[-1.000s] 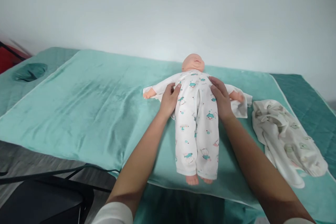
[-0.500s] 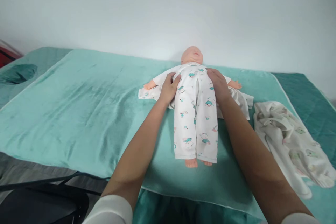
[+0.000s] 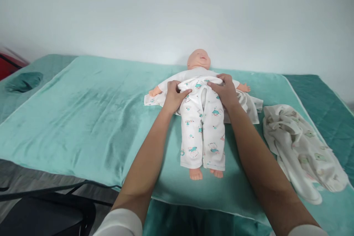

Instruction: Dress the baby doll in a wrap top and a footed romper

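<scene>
A baby doll (image 3: 199, 59) lies on its back, head toward the wall and bare feet toward me. White baby trousers (image 3: 190, 132) with a green and pink animal print cover its legs, with an open slit at the crotch. My left hand (image 3: 174, 97) grips the waistband at the doll's left-hand side in view, thumb on top. At the other side of the waistband my right hand (image 3: 225, 90) is closed the same way, thumb over the cloth. The doll wears a plain white top, and a printed white garment (image 3: 245, 107) lies spread beneath it.
Crumpled white printed baby clothes (image 3: 304, 151) lie right of the doll. Green velvety cloth (image 3: 83, 118) covers the bed, which stands against a white wall. A face hole (image 3: 24, 81) shows at the far left. A black chair (image 3: 47, 212) stands at the lower left.
Both hands have taken up the waistband and drawn it slightly down, so more of the white top shows. The trouser legs look more wrinkled. The view has shifted a little.
</scene>
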